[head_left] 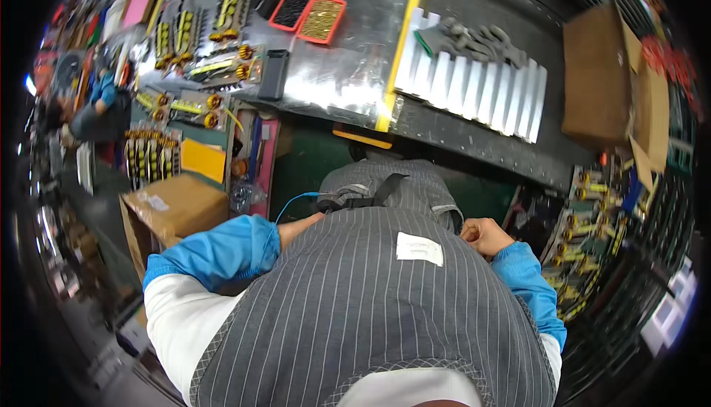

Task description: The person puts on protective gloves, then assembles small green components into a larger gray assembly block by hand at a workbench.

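My pinstriped apron [355, 296] fills the lower centre, seemingly mid-adjustment — right hand [486, 237] curled beside it, left hand [298, 230] half-hidden, either grip I can't tell — and probably needs settling next.

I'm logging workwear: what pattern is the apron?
The apron: dark grey, thin pale stripes, clear in the head view.

No writing can be read with certainty. A white label [419, 249] on the chest of the striped apron [355, 296] carries faint lines of print, too small and blurred to make out. A pale sticker [154, 202] on the left cardboard box [189, 214] is just as illegible. Beside the right cardboard box [596, 81], whether the red shapes [666, 62] are lettering cannot be told.
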Demonstrator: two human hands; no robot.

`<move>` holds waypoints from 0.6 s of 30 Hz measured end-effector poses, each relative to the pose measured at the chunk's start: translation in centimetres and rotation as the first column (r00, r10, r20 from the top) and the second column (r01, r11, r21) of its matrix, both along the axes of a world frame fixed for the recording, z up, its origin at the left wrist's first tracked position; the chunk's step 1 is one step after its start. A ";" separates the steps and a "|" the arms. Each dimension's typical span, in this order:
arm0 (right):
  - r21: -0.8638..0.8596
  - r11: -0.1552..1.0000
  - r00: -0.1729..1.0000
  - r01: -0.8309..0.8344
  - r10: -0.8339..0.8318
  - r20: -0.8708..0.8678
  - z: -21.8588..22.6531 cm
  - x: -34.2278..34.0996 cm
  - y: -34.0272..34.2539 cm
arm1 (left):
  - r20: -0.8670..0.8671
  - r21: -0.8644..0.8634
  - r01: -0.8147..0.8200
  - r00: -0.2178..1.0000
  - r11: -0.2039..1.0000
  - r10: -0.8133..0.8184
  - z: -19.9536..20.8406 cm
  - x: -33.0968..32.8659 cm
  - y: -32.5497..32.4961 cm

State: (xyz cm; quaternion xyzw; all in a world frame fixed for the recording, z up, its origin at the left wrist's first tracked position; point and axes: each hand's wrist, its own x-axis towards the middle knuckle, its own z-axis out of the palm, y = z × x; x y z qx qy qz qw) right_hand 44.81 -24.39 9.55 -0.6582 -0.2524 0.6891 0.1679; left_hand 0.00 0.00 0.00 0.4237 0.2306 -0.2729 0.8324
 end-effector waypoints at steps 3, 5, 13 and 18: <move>0.125 0.984 0.992 -0.126 0.129 -0.012 0.3 3.9 1.9 | -0.527 -0.086 0.005 0.848 0.996 -0.050 -4.4 1.8 -2.2; 0.212 0.975 0.980 0.070 -0.027 -0.197 0.0 6.5 3.8 | -0.058 0.648 0.151 0.987 0.747 -0.149 3.6 10.1 2.3; 0.144 0.670 0.590 0.729 -0.508 -0.627 0.4 8.5 22.0 | 0.454 0.590 -0.735 0.644 0.334 0.616 11.0 28.0 3.7; 0.020 0.594 0.235 0.804 -0.288 -0.928 2.9 7.1 32.0 | 0.801 0.511 -0.859 0.481 0.012 0.355 15.3 35.5 2.6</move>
